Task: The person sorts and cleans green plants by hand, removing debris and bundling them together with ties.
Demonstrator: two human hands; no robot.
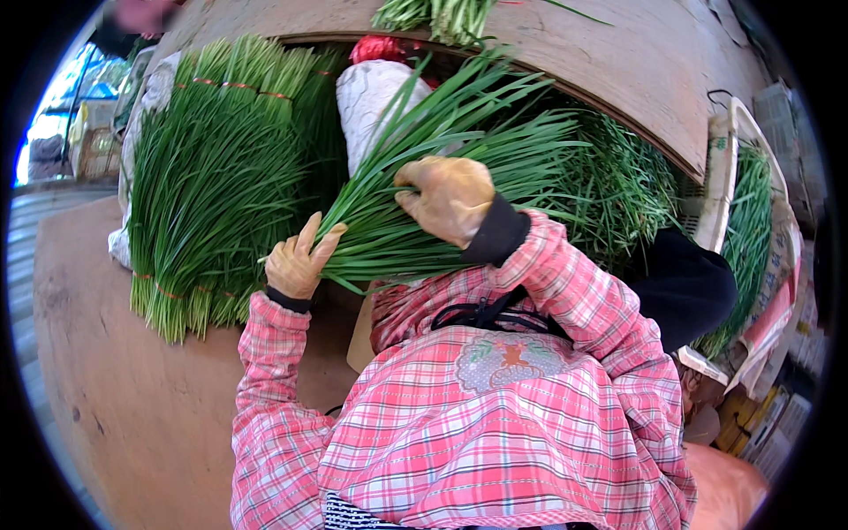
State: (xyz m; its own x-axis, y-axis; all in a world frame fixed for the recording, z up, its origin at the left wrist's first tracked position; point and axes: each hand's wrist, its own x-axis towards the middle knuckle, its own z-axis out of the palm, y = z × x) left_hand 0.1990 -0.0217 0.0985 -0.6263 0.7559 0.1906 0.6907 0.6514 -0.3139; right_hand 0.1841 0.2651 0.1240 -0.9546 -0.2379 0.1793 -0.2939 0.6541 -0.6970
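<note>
A loose, fanned bunch of garlic chives (pixel 521 163) lies across my lap, its long green blades spreading to the upper right. My left hand (pixel 299 261), in a tan glove, grips the bunch at its gathered stem end, thumb and forefinger on either side. Over the middle of the blades, my gloved right hand (pixel 450 199) is closed, with its curled fingers pinching among the leaves. Exactly which blades it pinches is hard to see. To the left lie stacked chive bundles (pixel 216 159), tied with thin red bands near their pale stem ends.
A wooden board (pixel 636 66) spans the far side, with more chives (pixel 442 19) on it. Below its edge are a white sack (pixel 371 102) and loose greens (pixel 618 190). A pale crate (pixel 720 177) of greens stands at the right. A wooden surface (pixel 115 371) extends at the left.
</note>
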